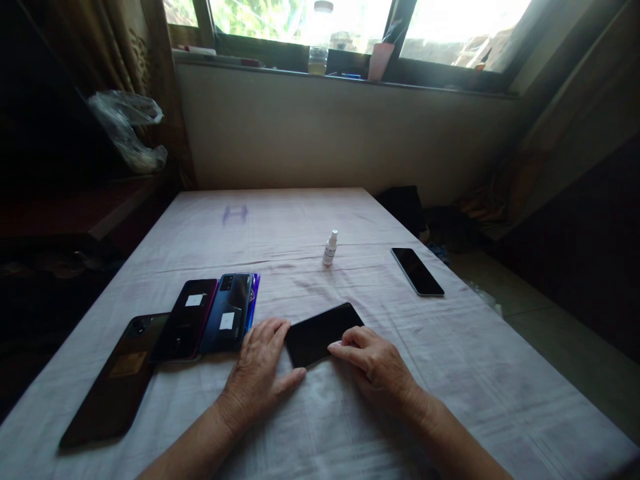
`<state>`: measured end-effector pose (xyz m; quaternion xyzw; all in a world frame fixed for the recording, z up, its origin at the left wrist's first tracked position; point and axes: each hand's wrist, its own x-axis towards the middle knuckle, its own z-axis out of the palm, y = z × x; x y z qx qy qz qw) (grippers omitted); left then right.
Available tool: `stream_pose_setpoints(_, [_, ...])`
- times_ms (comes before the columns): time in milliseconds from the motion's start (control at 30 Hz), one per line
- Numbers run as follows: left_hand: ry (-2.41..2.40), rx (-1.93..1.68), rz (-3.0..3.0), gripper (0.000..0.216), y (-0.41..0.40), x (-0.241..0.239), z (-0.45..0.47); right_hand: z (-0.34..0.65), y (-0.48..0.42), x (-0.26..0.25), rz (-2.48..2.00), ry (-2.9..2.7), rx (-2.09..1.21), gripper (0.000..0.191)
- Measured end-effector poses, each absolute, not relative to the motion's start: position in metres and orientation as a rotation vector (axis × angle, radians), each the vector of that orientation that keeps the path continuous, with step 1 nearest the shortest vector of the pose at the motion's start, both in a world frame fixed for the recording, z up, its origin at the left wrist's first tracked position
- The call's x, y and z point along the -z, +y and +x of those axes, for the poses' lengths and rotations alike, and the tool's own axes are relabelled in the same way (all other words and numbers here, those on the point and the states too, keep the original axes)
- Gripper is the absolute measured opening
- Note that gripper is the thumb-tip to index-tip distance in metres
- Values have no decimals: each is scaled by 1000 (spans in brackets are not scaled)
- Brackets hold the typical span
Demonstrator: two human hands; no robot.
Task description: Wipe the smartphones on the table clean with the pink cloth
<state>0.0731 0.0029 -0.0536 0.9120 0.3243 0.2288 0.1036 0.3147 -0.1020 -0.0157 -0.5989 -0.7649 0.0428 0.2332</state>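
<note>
A black phone (320, 331) lies screen-up on the white cloth of the table (300, 220), between my hands. My left hand (260, 370) rests flat beside its left edge, fingers stretched out and touching the phone. My right hand (373, 360) presses its bent fingertips on the phone's near right edge. Neither hand lifts it.
Left of my hands lie several phones face down: a dark brown one (117, 380), a maroon one (185, 320), a blue one (227, 312). A small white spray bottle (330, 248) stands mid-table, another black phone (417, 271) to its right. A jar (320, 40) sits on the window sill.
</note>
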Motion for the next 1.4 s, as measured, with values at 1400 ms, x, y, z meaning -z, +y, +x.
stream_pose_setpoints(1400, [930,-707,2749,71,4,53,74,306,-88,18,-1462,-2125,-157,33])
